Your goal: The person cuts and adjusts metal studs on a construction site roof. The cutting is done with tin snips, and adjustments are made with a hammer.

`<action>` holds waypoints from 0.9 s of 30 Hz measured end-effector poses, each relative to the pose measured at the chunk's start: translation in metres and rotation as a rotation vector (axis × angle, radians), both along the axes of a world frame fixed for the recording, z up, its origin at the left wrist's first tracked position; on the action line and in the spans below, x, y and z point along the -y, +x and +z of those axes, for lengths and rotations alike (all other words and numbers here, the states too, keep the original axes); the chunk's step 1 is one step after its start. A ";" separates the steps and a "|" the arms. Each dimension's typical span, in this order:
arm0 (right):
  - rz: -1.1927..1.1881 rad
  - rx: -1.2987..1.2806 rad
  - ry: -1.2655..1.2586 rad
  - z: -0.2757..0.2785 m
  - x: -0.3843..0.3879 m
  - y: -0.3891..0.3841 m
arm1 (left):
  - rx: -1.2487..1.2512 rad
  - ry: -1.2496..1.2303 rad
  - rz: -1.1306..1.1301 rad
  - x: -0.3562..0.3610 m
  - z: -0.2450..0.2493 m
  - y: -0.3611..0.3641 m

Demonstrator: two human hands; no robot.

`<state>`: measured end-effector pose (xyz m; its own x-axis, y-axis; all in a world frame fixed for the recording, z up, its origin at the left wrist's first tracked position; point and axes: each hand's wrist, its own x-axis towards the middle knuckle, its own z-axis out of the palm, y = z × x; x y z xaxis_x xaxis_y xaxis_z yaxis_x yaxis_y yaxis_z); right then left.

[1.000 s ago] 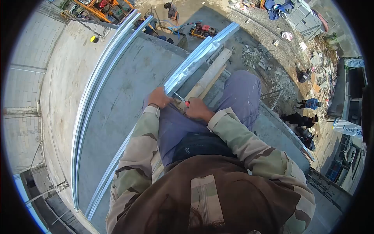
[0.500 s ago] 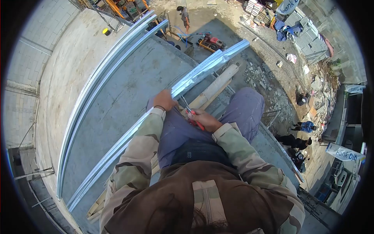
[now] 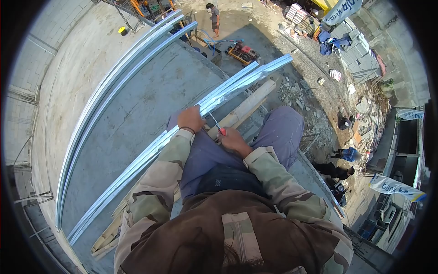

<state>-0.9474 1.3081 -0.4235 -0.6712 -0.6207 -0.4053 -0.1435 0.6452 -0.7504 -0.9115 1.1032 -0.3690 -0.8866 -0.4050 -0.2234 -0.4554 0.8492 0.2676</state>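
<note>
My left hand (image 3: 190, 119) grips a long shiny metal channel (image 3: 237, 85) that runs across my lap from lower left to upper right. My right hand (image 3: 233, 139) is closed on red-handled snips (image 3: 218, 126), whose blades meet the channel's edge just right of my left hand. Both sleeves are camouflage; my purple trouser knees flank a wooden beam (image 3: 248, 106) lying under the channel.
I sit high on a concrete slab (image 3: 137, 105) near its edge. Two more long metal channels (image 3: 98, 102) lie at left. Far below are rubble, a red machine (image 3: 242, 52), a standing person (image 3: 213, 17) and several people (image 3: 340, 155) at right.
The view swung slightly left and down. My right hand shifted with the snips, drawing back and then up to the channel's edge again. My left hand kept its grip.
</note>
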 end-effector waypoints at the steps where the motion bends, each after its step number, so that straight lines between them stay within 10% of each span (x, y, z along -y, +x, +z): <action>1: 0.002 0.003 0.003 0.002 0.001 0.000 | 0.003 0.007 0.005 -0.001 0.001 0.001; 27: 0.220 -0.073 0.160 0.018 0.013 -0.013 | 0.194 0.168 0.032 0.005 0.014 -0.006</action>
<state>-0.9608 1.2953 -0.4052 -0.5587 -0.6865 -0.4653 -0.3434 0.7022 -0.6237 -0.9175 1.0977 -0.3547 -0.8079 -0.3750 -0.4546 -0.5378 0.7846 0.3085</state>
